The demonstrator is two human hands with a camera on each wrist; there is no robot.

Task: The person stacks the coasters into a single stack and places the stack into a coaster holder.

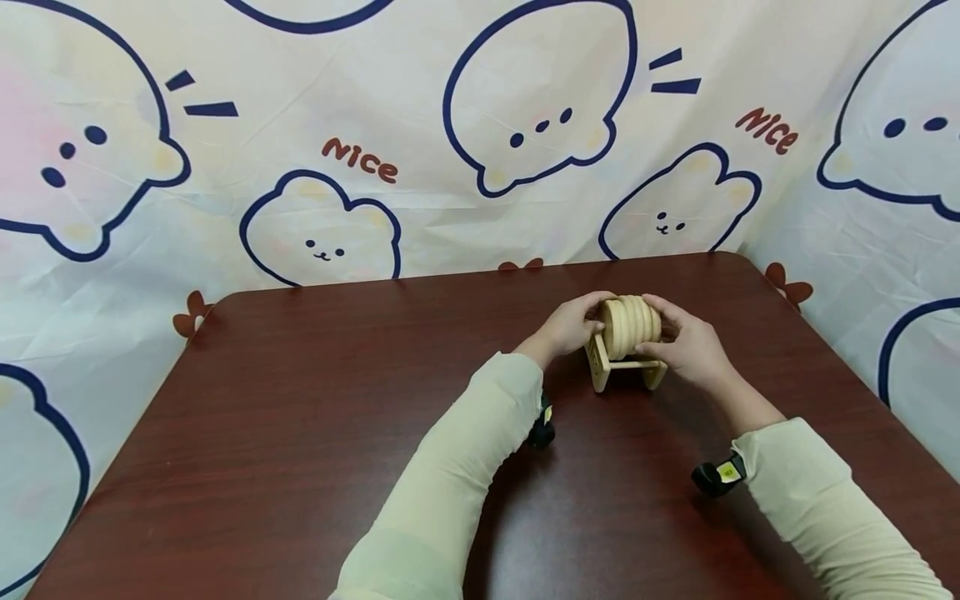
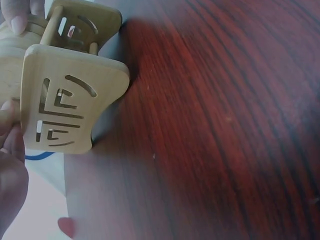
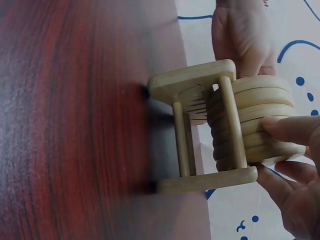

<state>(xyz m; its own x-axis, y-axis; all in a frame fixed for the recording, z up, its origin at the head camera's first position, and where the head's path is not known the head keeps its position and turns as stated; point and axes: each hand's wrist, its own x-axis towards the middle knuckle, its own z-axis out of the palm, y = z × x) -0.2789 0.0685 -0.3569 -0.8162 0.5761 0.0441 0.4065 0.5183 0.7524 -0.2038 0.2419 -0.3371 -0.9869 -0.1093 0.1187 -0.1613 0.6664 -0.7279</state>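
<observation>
A row of round wooden coasters [image 1: 633, 327] stands on edge in a small wooden rack [image 1: 598, 364] toward the table's back right. At the row's left end, my left hand [image 1: 567, 327] holds it, fingers over the top and thumb at the near side. My right hand [image 1: 692, 343] grips the right end, and its thumb lies across the coaster edges in the right wrist view. Two dowels join the rack's end panels, and the left wrist view shows cut-out slots in one panel [image 2: 107, 75]. The palms hide part of the outer coasters.
The rack rests on a dark red-brown wooden table [image 1: 315, 433]. Behind the table hangs a pale cloth [image 1: 450, 225] with cartoon outlines. Black devices are strapped at both wrists, below light sleeves [image 1: 442, 467].
</observation>
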